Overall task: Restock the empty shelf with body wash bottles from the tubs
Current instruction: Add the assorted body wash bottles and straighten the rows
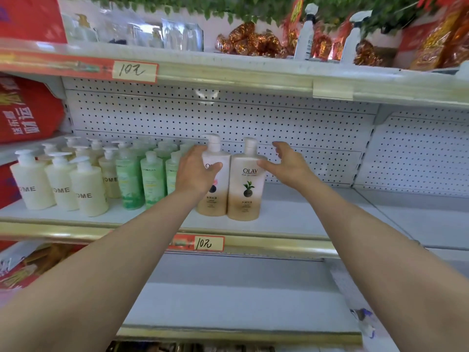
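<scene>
The left hand [196, 168] covers most of the left bottle [217, 199]'s label, so only "OL" shows, and it also hides part of the green bottles [152, 179] beside it. The far rows of the cream bottles [86, 189] are blurred.

The left hand's fingers wrap round the left bottle's far-left side, with the thumb [215, 166] laid across its front. The right hand [286, 166] is spread wide and holds nothing. Its thumb [264, 164] is at the right shoulder of the right bottle [246, 184], though I cannot tell whether it touches. Its other fingers [279, 146] are lifted apart behind.

Both bottles stand upright and touching on the shelf [291, 212], between the two hands, just right of the green bottles. Bare shelf lies to their right.
</scene>
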`<state>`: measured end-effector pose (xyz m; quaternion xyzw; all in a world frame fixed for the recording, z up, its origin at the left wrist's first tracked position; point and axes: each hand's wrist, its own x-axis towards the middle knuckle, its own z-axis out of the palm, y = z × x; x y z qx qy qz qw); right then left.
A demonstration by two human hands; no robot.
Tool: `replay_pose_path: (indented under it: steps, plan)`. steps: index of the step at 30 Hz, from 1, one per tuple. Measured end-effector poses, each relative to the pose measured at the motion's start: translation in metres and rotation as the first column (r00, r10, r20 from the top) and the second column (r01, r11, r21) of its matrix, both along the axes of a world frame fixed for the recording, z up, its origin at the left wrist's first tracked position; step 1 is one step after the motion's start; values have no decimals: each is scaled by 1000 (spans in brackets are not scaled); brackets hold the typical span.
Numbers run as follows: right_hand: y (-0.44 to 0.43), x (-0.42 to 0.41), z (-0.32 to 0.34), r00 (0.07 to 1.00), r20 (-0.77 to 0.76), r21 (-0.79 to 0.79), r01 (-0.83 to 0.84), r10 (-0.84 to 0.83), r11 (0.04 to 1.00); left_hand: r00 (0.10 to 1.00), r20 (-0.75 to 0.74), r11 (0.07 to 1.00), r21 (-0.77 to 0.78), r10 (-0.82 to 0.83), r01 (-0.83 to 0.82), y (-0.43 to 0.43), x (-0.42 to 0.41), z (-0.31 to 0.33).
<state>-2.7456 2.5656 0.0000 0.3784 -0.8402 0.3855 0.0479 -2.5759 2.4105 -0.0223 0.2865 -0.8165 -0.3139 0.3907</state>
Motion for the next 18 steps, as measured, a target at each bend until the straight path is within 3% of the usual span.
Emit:
replay_pose_path:
  steps: [2,4,9,18]
  plan:
    - [14,22,4,988,-157,113,20,-2,993,999,30,999,-51,20,-19,15,11,1]
    - [30,45,3,977,-214,191,46,-4,981,993,113,995,-98,38,-27,35,26,3]
    - [79,97,-10,983,-178,296,88,-36,951,970,230,985,-165,85,-48,87,63,-5]
    - [171,140,-84,996,-37,380,94,-86,920,943,331,999,0,-43,45,175,93,-87]
